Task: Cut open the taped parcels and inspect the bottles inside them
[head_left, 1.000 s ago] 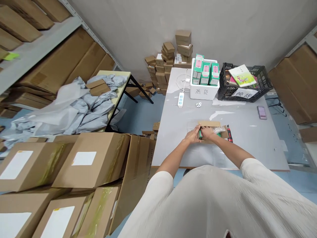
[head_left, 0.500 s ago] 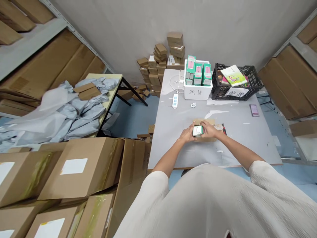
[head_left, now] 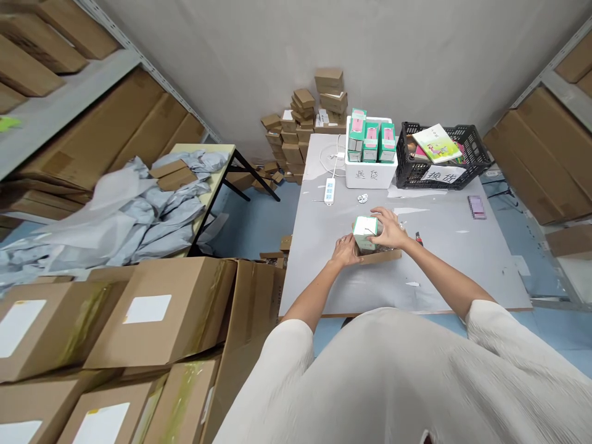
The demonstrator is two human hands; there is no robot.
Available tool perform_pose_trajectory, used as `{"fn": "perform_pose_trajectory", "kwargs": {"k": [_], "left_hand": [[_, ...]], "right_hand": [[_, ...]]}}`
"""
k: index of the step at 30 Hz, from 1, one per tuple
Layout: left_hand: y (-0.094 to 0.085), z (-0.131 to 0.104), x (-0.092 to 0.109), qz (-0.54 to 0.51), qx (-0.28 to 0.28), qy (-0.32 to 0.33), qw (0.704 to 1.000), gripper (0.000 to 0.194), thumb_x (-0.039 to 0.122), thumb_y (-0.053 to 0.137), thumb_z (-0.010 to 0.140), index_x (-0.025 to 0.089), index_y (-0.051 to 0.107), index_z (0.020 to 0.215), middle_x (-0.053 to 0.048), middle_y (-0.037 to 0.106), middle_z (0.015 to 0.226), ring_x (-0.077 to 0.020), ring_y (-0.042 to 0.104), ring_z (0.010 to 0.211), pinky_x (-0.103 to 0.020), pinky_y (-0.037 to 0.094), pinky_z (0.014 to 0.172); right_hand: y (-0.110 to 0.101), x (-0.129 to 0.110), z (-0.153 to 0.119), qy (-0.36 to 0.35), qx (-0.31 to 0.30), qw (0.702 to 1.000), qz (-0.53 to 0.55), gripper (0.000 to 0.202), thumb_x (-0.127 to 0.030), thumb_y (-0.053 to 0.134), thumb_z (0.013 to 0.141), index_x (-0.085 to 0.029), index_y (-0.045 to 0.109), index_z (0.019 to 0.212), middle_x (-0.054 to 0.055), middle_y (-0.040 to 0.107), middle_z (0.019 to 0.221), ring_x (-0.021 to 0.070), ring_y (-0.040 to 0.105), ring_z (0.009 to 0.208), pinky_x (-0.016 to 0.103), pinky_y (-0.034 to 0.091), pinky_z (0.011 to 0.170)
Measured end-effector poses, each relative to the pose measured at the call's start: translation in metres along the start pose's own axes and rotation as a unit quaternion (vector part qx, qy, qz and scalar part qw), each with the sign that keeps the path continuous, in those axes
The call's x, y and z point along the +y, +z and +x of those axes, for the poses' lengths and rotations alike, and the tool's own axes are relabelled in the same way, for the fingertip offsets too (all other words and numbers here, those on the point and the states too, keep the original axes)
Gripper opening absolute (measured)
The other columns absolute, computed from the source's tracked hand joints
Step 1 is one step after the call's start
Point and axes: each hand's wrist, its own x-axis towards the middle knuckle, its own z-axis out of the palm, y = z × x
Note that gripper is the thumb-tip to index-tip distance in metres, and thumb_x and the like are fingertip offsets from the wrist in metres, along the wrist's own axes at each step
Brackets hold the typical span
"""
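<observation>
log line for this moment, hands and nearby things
right hand: holding green-and-white box | left hand: at carton's left end | white bin: green boxes inside | black crate: booklet on top

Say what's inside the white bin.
Green boxes with pink panels poke up from the white bin; their lower parts, and anything beneath, are hidden by its front wall.

Loose off-white top with short, wide sleeves and fine creases toward the right side
</observation>
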Motion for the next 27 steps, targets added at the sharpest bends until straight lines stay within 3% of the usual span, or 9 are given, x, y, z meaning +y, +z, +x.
{"fn": "perform_pose_trajectory", "kwargs": {"k": [7, 15, 21, 27], "left_hand": [[0.008, -0.002, 0.009, 0.014, 0.002, 0.008, 1.000, 0.067, 0.049, 0.091, 0.074, 0.029, 0.069, 0.134, -0.014, 0.046, 0.162, -0.0415, 0.031, 0.160, -0.058, 0.023, 0.132], [0.003, 0.018, 0.006, 0.022, 0.046, -0.053, 0.997, 0.070, 0.048, 0.089, 0.078, 0.025, 0.061, 0.138, -0.016, 0.042, 0.167, -0.0379, 0.031, 0.160, -0.053, 0.020, 0.133], [-0.005, 0.033, -0.003, 0.026, 0.058, -0.071, 0.995, 0.082, 0.047, 0.086, 0.081, 0.022, 0.046, 0.148, -0.018, 0.045, 0.167, -0.0349, 0.029, 0.163, -0.053, 0.014, 0.134], [-0.016, 0.054, -0.009, 0.035, 0.079, -0.075, 0.993, 0.065, 0.036, 0.079, 0.089, 0.020, 0.052, 0.146, -0.020, 0.042, 0.169, -0.0404, 0.028, 0.162, -0.058, 0.015, 0.135]], "right_hand": [[-0.025, 0.001, -0.005, 0.035, 0.068, 0.993, 0.087, 0.073, -0.042, 0.079, 0.079, -0.022, 0.058, 0.146, 0.013, 0.064, 0.140, 0.0376, 0.057, 0.131, 0.051, 0.043, 0.115], [-0.041, 0.021, -0.038, 0.061, 0.100, 0.981, 0.156, 0.068, -0.040, 0.081, 0.077, -0.022, 0.060, 0.140, 0.011, 0.069, 0.134, 0.0337, 0.064, 0.122, 0.047, 0.051, 0.107], [-0.012, 0.036, -0.074, 0.144, 0.070, 0.974, 0.161, 0.064, -0.035, 0.078, 0.078, -0.023, 0.059, 0.138, 0.011, 0.071, 0.135, 0.0314, 0.067, 0.118, 0.044, 0.055, 0.102], [0.039, 0.044, -0.099, 0.207, 0.025, 0.957, 0.202, 0.065, -0.031, 0.075, 0.078, -0.021, 0.057, 0.140, 0.013, 0.072, 0.137, 0.0295, 0.070, 0.119, 0.043, 0.057, 0.105]]}}
